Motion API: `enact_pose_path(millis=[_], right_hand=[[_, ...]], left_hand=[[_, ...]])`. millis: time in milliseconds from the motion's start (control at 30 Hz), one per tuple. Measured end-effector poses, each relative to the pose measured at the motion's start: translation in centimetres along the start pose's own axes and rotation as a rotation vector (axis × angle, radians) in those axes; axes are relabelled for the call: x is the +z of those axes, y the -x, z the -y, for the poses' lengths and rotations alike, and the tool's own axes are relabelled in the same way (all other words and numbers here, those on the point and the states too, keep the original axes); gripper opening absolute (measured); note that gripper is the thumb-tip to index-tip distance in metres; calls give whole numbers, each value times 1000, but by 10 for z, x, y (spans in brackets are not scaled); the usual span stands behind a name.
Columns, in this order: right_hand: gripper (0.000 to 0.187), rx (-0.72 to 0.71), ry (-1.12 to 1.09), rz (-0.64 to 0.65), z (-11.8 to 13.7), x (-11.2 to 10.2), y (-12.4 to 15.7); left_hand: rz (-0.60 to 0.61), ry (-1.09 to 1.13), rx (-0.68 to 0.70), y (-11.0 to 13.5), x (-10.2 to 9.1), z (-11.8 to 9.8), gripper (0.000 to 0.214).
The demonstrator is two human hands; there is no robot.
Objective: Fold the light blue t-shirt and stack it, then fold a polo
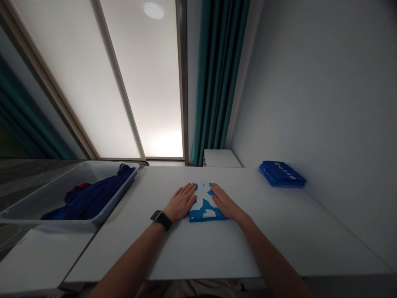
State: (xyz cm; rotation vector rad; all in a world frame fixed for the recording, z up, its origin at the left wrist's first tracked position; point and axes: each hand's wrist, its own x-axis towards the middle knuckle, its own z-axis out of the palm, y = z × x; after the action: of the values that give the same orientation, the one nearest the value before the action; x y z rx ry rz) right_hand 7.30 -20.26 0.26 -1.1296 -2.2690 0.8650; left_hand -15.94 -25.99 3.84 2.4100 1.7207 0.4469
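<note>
A folded blue cloth with white print (204, 205) lies on the white table (217, 244), in the middle. My left hand (180, 202) rests flat along the cloth's left edge, fingers stretched out. A black watch sits on that wrist. My right hand (225, 203) lies flat on the cloth's right side, fingers also extended. Neither hand grips anything.
A grey plastic bin (46, 198) holding dark blue and maroon garments (89, 196) stands at the table's left. A stack of folded blue cloths (281, 174) lies at the back right by the wall. A small white cabinet (221, 158) and teal curtain stand behind.
</note>
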Motion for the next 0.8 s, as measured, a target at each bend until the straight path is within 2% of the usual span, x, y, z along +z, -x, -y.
enact_pose_path(millis=[100, 167, 267, 333, 433, 567, 633, 700, 733, 800], right_hand=[[68, 69, 45, 70, 11, -8, 5], [71, 110, -8, 79, 15, -15, 7], [65, 194, -150, 0, 13, -27, 9], [62, 224, -189, -83, 8, -31, 8], [59, 159, -141, -148, 2, -26, 5], [60, -76, -10, -83, 5, -6, 4], [61, -115, 64, -13, 9, 1, 5], [63, -84, 102, 41, 11, 1, 6], [64, -52, 96, 45, 12, -1, 7], [66, 39, 39, -9, 10, -9, 7]], left_hand=[[-27, 86, -60, 8, 0, 22, 53], [-109, 161, -95, 8, 0, 26, 54], [-249, 243, -106, 6, -2, 21, 55], [-277, 255, -79, 5, -5, 14, 55], [-218, 235, 31, 7, -7, -2, 54], [-75, 174, 198, 11, -6, -22, 55], [-11, 149, 193, 12, -6, -25, 58], [48, 159, 137, 13, -10, -19, 66], [66, 192, 105, 13, -14, -14, 72], [17, 327, 31, 13, -26, 1, 77]])
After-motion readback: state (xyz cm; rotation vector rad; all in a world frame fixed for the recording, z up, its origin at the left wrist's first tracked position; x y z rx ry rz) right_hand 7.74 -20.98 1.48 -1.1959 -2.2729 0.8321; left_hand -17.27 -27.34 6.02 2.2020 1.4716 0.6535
